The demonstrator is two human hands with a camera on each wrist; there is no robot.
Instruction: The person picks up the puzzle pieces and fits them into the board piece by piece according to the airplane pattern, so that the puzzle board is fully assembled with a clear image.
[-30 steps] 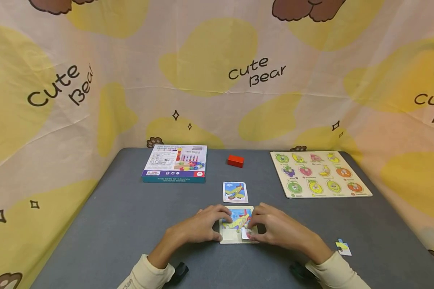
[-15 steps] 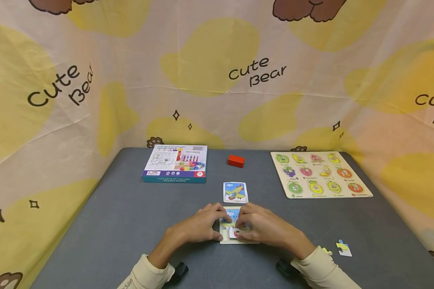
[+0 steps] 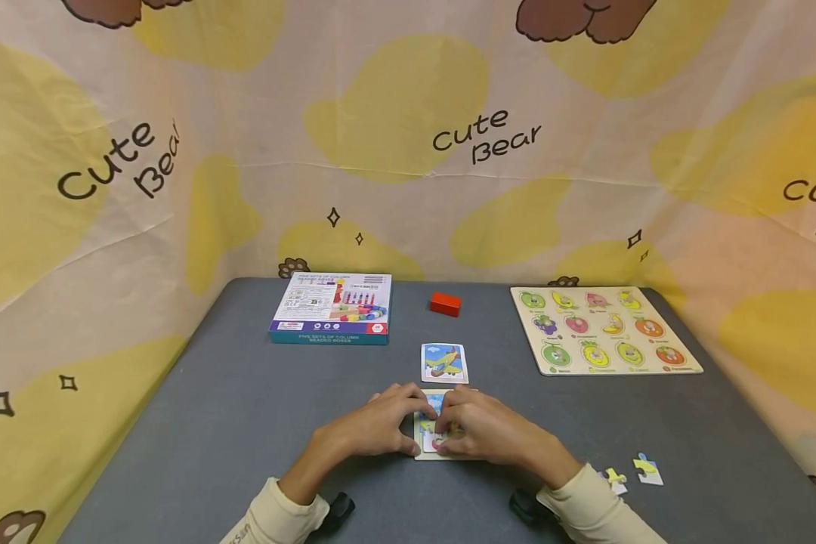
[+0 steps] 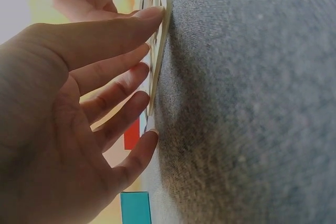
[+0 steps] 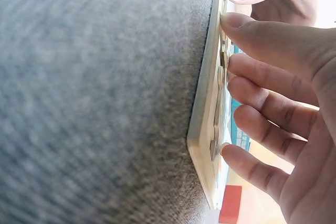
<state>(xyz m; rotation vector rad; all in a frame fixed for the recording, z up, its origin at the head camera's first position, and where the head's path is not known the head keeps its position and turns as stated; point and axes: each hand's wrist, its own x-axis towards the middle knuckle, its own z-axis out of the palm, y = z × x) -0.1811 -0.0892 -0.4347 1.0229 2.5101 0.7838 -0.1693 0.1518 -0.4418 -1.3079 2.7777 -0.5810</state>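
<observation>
A small wooden puzzle board (image 3: 418, 454) with airplane pieces in it lies in front of me. My left hand (image 3: 381, 425) holds its left side, thumb at the near corner and fingers spread along the edge and over the picture. From the right, my right hand (image 3: 496, 429) pinches a puzzle piece (image 3: 430, 441) with white and pink on it, low over the lower left of the board. In the right wrist view the thumb (image 5: 239, 20) is right at the board's surface. The right hand hides much of the picture.
An airplane picture card (image 3: 444, 363) lies just behind the board. Loose puzzle pieces (image 3: 648, 469) lie by the right sleeve. Farther back are a boxed bead set (image 3: 331, 310), a red block (image 3: 445, 304) and a fruit puzzle board (image 3: 601, 330). Printed cloth walls surround the table.
My right hand has moved left across the board with the puzzle piece, from the lower right to the lower left. A second loose piece has come into view beside the right sleeve. The left hand stays put.
</observation>
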